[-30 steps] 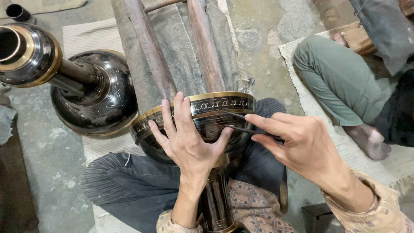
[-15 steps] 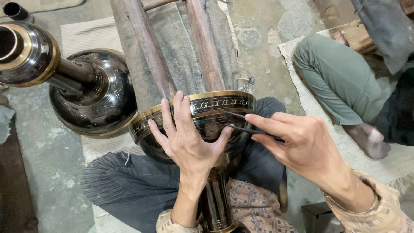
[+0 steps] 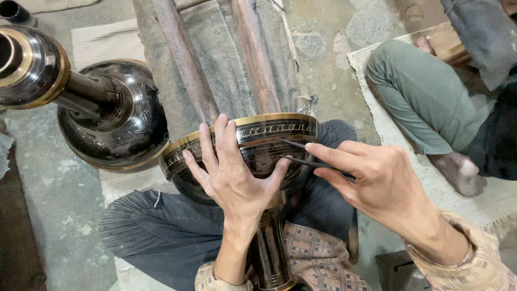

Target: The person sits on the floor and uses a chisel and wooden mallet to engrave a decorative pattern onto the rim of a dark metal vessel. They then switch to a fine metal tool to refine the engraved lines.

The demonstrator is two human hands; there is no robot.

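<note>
— While engraving is in hand, where is the black brass-rimmed goblet-shaped vessel (image 3: 253,145) held?

— Frame centre, lap-borne; left hand (image 3: 231,178) splayed flat on it, right hand (image 3: 377,180) pinching thin metal graver (image 3: 301,153). Steady pressure is judged needed next.

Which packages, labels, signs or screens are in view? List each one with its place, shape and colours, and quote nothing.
None: no package, label, sign or screen shows in the head view.
The only band of marks is an engraved scroll pattern on the brass rim of the black vessel under the left hand, not lettering on a label.
</note>
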